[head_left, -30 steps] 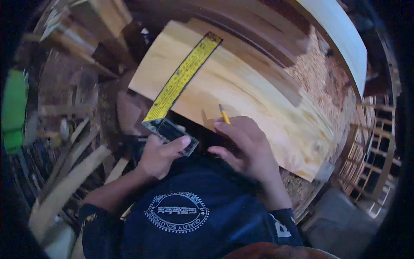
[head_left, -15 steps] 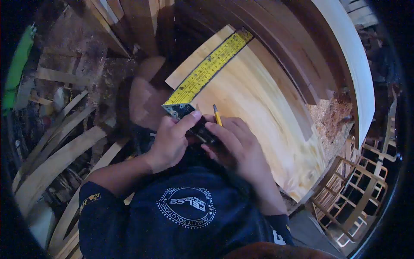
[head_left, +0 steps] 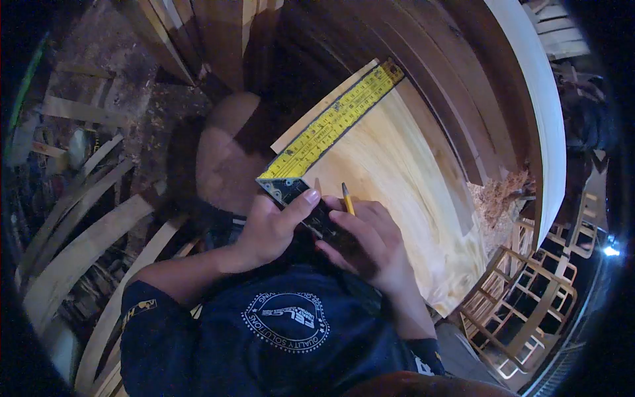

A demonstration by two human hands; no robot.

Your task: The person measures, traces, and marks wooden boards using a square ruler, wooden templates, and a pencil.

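A yellow square ruler (head_left: 334, 122) with a black handle lies across a pale wooden board (head_left: 403, 192), close to the board's far left end. My left hand (head_left: 271, 228) is closed on the black handle, its thumb on top. Between the fingers of my right hand (head_left: 370, 241) is a yellow pencil (head_left: 347, 200), its tip pointing up and away over the board. The right fingers are beside the handle at the board's near edge; whether they touch the handle is hard to tell.
Dark planks (head_left: 436, 86) stand behind the board, with a long white curved panel (head_left: 546, 132) at the right. Wood shavings (head_left: 499, 198) lie near the board's right side. A wooden lattice rack (head_left: 522, 304) is at the lower right, and curved wood strips (head_left: 92, 245) at the left.
The ruler now lies closer to the board's left end, with less board showing beyond it. My right hand has come in beside the handle, still with the pencil. The view has shifted.
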